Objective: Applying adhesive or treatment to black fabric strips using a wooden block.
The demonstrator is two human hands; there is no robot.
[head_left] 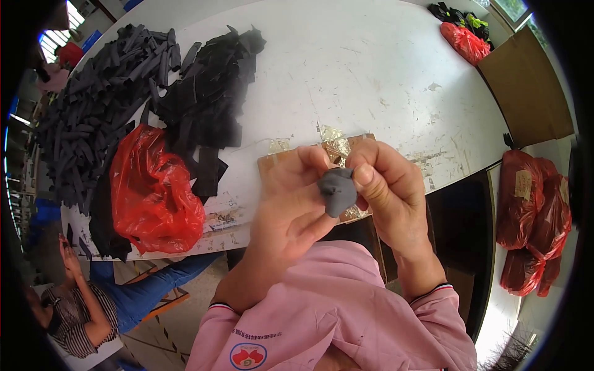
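Note:
Between both hands, in front of my chest and over the table's near edge, is a small dark grey piece of soft-looking material [338, 193], bunched and rounded. My left hand [291, 201] is closed on its left side, partly blurred, with fingers curled behind it. My right hand [388, 188] pinches its upper right edge between thumb and forefinger. Just beyond the hands, a flat brown cardboard piece [270, 164] lies at the table edge with crinkled gold foil-like tape [335, 141] on it. The far side of the grey piece is hidden.
On the white table [346, 74], a heap of dark grey rolled strips [93, 105] lies left, beside flat black pieces [210, 86] and a red plastic bag [151, 198]. A cardboard box [526, 86] and red bags [532, 204] stand right. A person in striped clothing [93, 309] sits lower left.

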